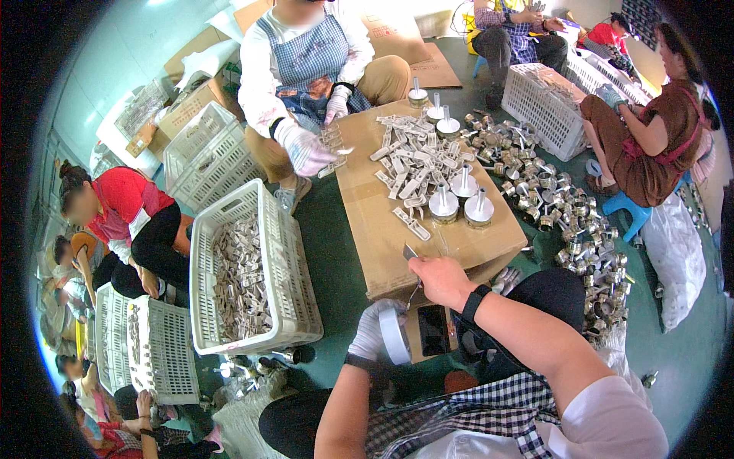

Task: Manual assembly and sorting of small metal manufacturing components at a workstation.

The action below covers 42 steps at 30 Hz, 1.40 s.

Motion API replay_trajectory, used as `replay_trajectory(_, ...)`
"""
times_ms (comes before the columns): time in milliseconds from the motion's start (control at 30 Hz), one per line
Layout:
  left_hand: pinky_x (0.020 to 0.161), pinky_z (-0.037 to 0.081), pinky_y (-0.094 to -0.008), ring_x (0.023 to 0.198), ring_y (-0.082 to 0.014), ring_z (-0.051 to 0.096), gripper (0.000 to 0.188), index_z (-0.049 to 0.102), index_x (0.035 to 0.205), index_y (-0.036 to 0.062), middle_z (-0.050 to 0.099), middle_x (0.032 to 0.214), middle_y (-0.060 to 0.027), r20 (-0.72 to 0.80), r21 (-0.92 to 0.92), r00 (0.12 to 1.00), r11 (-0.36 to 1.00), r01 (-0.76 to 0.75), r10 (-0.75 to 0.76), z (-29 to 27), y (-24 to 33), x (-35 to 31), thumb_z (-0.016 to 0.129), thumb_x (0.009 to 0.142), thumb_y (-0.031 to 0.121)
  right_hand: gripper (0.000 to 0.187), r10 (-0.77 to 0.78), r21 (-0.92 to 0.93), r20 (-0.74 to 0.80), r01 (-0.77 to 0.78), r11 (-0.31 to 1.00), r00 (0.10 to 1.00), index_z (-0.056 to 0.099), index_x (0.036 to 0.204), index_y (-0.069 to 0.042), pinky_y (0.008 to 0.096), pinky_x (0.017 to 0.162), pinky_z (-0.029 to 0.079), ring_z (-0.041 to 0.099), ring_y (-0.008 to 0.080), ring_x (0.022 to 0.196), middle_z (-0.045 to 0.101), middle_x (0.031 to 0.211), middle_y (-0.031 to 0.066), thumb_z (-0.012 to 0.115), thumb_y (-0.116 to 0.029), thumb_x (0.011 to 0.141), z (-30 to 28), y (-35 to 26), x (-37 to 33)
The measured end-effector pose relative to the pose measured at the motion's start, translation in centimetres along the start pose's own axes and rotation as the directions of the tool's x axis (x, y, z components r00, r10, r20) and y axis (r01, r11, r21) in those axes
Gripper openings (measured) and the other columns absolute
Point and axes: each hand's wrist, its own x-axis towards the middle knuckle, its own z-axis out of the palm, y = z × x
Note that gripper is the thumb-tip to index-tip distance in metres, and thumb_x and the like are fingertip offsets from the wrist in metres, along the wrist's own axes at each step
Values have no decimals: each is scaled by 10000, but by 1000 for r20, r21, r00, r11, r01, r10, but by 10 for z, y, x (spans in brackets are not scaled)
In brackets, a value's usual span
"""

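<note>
My left hand [368,335], in a pale glove with a dark cuff, is closed around a round white piece [394,337] held near my lap. My right hand [445,280], bare with a black wristband, is closed on a slim metal tool [415,294]. A flat grey end sticks out past its thumb side, and a thin shaft points down toward the white piece. Both hands are at the near edge of a cardboard box [367,222]. On the box lie a heap of small metal clips [417,157] and several white discs with upright metal stems [443,203].
A white crate [306,306] full of metal clips stands left of the box. Many metal cylindrical parts [573,222] cover the floor at right. A dark phone [433,330] lies below my hands. Across the box, a gloved co-worker's hand [312,155] handles clips.
</note>
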Motion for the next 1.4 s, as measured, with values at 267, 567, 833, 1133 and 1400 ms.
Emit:
replay_trajectory(267, 706, 537, -365, 769, -251, 604, 99, 621, 862, 10, 623, 921, -135, 6, 122, 997, 990, -73, 73, 6, -1, -4, 632, 768, 39, 198, 2, -23, 3, -2, 1000, 1000, 519, 922, -19, 458, 667, 507, 629, 363, 785, 618, 848, 186, 545, -16, 726, -2, 1, -1)
replay_trajectory(567, 740, 537, -320, 823, -195, 606, 211, 639, 990, 12, 623, 939, -97, 141, 591, 952, 748, -302, 273, 6, -9, -7, 644, 782, 45, 193, 5, -11, 2, -5, 1000, 1000, 518, 914, -16, 462, 674, 505, 626, 372, 783, 616, 847, 193, 542, -12, 723, -3, 3, -1)
replay_trajectory(833, 728, 524, -255, 812, -152, 599, 265, 631, 1055, 20, 623, 925, -64, 90, 181, 990, 976, -121, 106, 11, -1, -8, 638, 790, 15, 192, 24, 12, 37, -24, 1000, 999, 513, 921, -15, 471, 689, 501, 621, 378, 805, 618, 839, 192, 543, -23, 731, -6, -3, 0)
replay_trajectory(1133, 774, 502, -277, 846, -133, 596, 244, 630, 909, 53, 634, 941, -40, 187, 623, 939, 704, -340, 287, -4, -6, -8, 730, 702, -27, 183, 13, 4, 8, -13, 1000, 1000, 518, 912, -20, 462, 684, 504, 624, 369, 800, 617, 835, 194, 543, -24, 731, -3, -1, 0)
replay_trajectory(1400, 784, 515, -290, 850, -147, 603, 230, 613, 911, 45, 635, 937, -49, 96, 248, 991, 962, -111, 90, -4, -2, -5, 702, 716, -41, 192, 4, -2, 11, -4, 1000, 1000, 522, 916, -22, 448, 696, 510, 626, 360, 814, 621, 855, 184, 554, -24, 727, -6, -3, -1)
